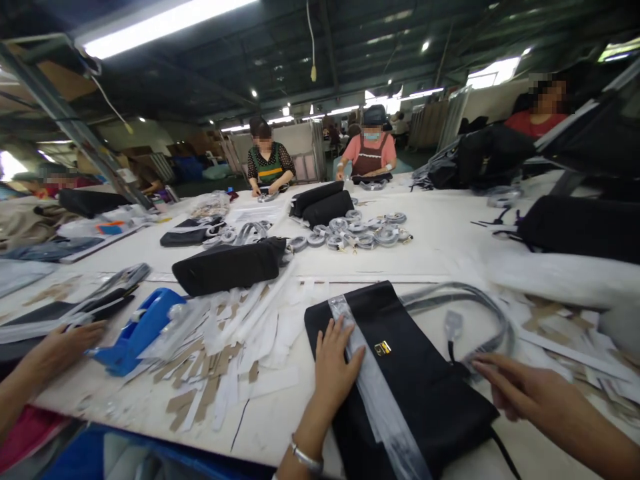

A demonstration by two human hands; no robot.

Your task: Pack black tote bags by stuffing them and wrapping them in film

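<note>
A black bag (425, 373) with a small gold emblem (383, 348) lies flat on the white table. Down its front runs a strip of clear plastic wrap (380, 407). Across the strip and the black fabric my left hand (336, 363) lies flat, fingers spread, with a bracelet at the wrist. A grey plastic-wrapped strap (493, 310) loops out from the bag's far right side. My right hand (520, 388) pinches the strap's near end beside the bag's edge. A grey tag (453, 325) on a black cord lies inside the loop.
Paper and cardboard scraps (220, 367) litter the table left of the bag, beside a blue tape dispenser (140, 330). A co-worker's hand (70, 347) is at far left. Coiled wrapped straps (350, 230) and black bags (227, 267) lie farther back. Two people sit opposite.
</note>
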